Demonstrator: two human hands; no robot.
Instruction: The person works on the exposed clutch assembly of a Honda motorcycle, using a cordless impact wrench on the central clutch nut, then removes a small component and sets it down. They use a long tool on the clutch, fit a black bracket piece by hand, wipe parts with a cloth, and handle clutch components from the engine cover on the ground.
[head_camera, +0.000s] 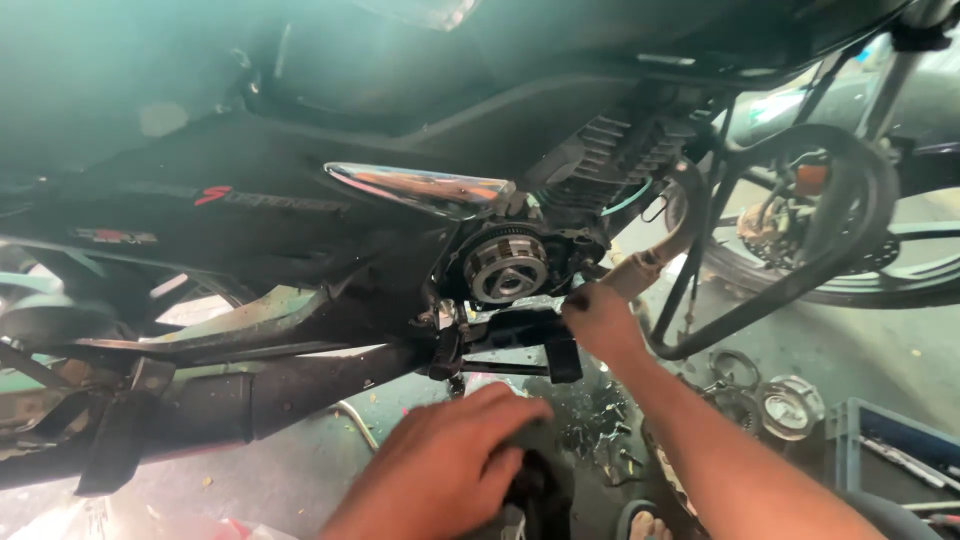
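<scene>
Head view looks down along a black motorcycle (300, 210) with its engine side cover off, so the round clutch assembly (507, 265) sits exposed just below a chrome panel (420, 188). My right hand (600, 322) reaches up to the lower right edge of that opening, fingers curled near the exhaust pipe (640, 268); I cannot tell whether it grips anything. My left hand (450, 465) is low in the frame, palm down, fingers bent over a dark object (528, 482) that I cannot identify. On the floor (280, 470) to the right lie loose clutch plates and rings (735, 368) and a round metal cover (790, 405). A blue plastic crate (850, 440) stands beside them at the right edge, with a few long metal tools (915, 462) lying inside. The front wheel (850, 230) shows behind.
</scene>
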